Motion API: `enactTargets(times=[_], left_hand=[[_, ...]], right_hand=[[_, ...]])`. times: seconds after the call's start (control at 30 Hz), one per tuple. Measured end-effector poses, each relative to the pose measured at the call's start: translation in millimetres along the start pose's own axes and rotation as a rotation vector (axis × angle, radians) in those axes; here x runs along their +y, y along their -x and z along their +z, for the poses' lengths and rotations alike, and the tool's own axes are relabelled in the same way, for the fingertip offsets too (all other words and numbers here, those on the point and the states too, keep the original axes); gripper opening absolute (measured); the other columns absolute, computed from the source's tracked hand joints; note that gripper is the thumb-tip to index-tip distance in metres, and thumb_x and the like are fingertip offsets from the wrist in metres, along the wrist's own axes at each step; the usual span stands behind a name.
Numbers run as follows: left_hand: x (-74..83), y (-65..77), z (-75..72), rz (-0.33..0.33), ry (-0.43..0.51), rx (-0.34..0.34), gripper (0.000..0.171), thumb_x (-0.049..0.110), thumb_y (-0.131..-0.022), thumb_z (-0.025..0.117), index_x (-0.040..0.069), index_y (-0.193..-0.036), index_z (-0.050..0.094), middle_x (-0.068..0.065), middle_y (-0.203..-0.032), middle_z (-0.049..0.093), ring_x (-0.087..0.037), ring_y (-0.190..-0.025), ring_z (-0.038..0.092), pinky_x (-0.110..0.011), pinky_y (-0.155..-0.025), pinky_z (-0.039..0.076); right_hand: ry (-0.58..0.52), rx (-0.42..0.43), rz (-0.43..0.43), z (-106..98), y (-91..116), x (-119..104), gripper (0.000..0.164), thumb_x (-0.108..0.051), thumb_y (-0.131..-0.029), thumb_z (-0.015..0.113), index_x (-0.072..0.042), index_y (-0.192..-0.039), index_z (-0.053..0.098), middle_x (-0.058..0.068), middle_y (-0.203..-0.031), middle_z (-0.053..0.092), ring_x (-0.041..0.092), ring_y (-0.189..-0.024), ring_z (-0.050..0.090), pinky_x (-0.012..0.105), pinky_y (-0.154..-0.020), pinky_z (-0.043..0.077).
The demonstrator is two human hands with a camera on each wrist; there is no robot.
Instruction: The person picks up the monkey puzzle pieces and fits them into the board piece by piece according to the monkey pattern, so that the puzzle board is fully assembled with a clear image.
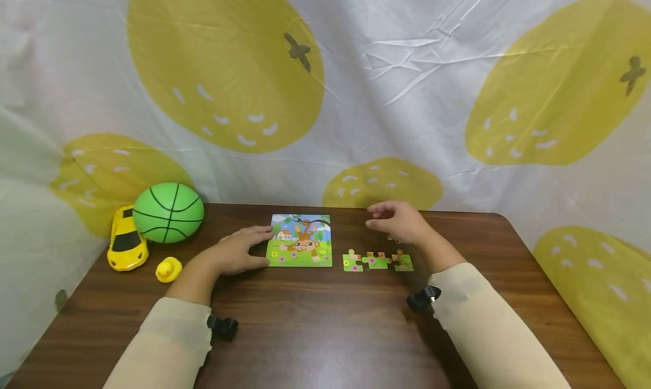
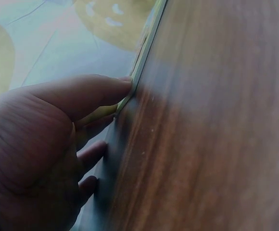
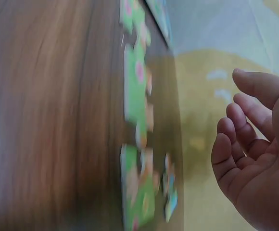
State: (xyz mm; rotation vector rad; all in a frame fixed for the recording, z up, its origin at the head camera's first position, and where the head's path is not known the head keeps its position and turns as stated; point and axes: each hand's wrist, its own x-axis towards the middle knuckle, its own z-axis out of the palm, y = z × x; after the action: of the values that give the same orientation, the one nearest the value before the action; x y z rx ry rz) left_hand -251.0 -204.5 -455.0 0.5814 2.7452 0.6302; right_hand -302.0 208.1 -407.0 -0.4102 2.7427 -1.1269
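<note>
A square picture board [image 1: 304,246] with a cartoon monkey lies on the brown table. My left hand [image 1: 236,252] rests at its left edge, fingers by the upper corner and thumb by the lower one. In the left wrist view the thumb [image 2: 101,91] meets the board's thin edge. Right of the board, three green jigsaw pieces [image 1: 376,260] stand in a row with small gaps. My right hand [image 1: 402,224] hovers behind the row, holding nothing, its fingers loosely bent. Another jigsaw piece [image 3: 170,187], partly hidden by that hand in the head view, lies behind the row.
At the table's left stand a green ball [image 1: 169,212], a yellow toy car [image 1: 127,239] and a yellow rubber duck [image 1: 168,269]. A white cloth [image 1: 407,95] with yellow fruit shapes hangs behind the table's back edge.
</note>
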Motion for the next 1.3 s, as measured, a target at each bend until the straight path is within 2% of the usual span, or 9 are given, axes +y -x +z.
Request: enactTargets(times=[0.07,0.3,0.57,0.83,1.07,1.2,1.3], left_hand=[[-1.1,-0.6,0.3,0.003,-0.003,0.003,0.076,0.045,-0.101,0.071,0.015,-0.165,0.044,-0.007,-0.177,0.032,-0.044,-0.165,0.024,-0.079,-0.125,0.020],[-0.6,-0.1,-0.2,0.001,-0.002,0.005,0.076,0.045,-0.100,0.071,0.015,-0.165,0.045,-0.007,-0.177,0.033,-0.044,-0.165,0.025,-0.079,-0.124,0.020],[-0.8,-0.1,0.0,-0.002,-0.001,0.003,0.076,0.045,-0.100,0.071,0.016,-0.165,0.044,-0.007,-0.177,0.033,-0.044,-0.165,0.024,-0.080,-0.124,0.019],[-0.6,-0.3,-0.4,0.002,-0.001,0.001,0.076,0.044,-0.100,0.071,0.015,-0.165,0.044,-0.007,-0.177,0.032,-0.044,-0.165,0.024,-0.079,-0.125,0.020],[-1.2,-1.2,-0.1,0.002,-0.003,0.001,0.076,0.045,-0.100,0.071,0.016,-0.165,0.044,-0.007,-0.177,0.032,-0.043,-0.165,0.024,-0.078,-0.125,0.020],[-1.3,-1.1,-0.2,0.002,-0.011,0.001,0.076,0.045,-0.100,0.071,0.016,-0.165,0.044,-0.007,-0.177,0.033,-0.043,-0.165,0.024,-0.078,-0.125,0.021],[-0.9,-0.6,-0.4,0.004,-0.011,0.002,0.076,0.045,-0.100,0.071,0.015,-0.165,0.044,-0.007,-0.177,0.033,-0.043,-0.165,0.025,-0.077,-0.125,0.021]], right_hand=[[0.007,0.007,0.025,-7,4,10,0.049,-0.029,-0.098,0.078,-0.005,-0.140,0.070,0.015,-0.126,0.074,0.027,-0.106,0.070,0.030,-0.076,0.058],[0.044,0.019,0.068,-26,8,44,0.049,-0.030,-0.099,0.078,-0.005,-0.140,0.069,0.016,-0.127,0.075,0.030,-0.117,0.069,0.029,-0.085,0.055],[0.083,-0.026,0.088,-33,6,75,0.049,-0.024,-0.100,0.075,-0.004,-0.145,0.066,0.021,-0.141,0.069,0.038,-0.132,0.063,0.049,-0.105,0.055],[0.067,-0.096,0.083,-38,5,85,0.054,-0.013,-0.093,0.081,-0.004,-0.144,0.066,0.020,-0.140,0.068,0.034,-0.125,0.062,0.037,-0.099,0.053],[0.095,-0.115,0.071,-39,7,84,0.053,-0.005,-0.092,0.079,-0.001,-0.143,0.066,0.023,-0.137,0.068,0.040,-0.128,0.063,0.045,-0.103,0.056],[0.125,-0.105,0.083,-39,6,81,0.053,-0.007,-0.091,0.081,-0.003,-0.142,0.067,0.021,-0.131,0.069,0.035,-0.121,0.065,0.040,-0.095,0.057],[0.137,-0.101,0.090,-38,6,80,0.052,-0.007,-0.090,0.081,-0.003,-0.141,0.069,0.018,-0.122,0.071,0.028,-0.109,0.065,0.034,-0.086,0.055]])
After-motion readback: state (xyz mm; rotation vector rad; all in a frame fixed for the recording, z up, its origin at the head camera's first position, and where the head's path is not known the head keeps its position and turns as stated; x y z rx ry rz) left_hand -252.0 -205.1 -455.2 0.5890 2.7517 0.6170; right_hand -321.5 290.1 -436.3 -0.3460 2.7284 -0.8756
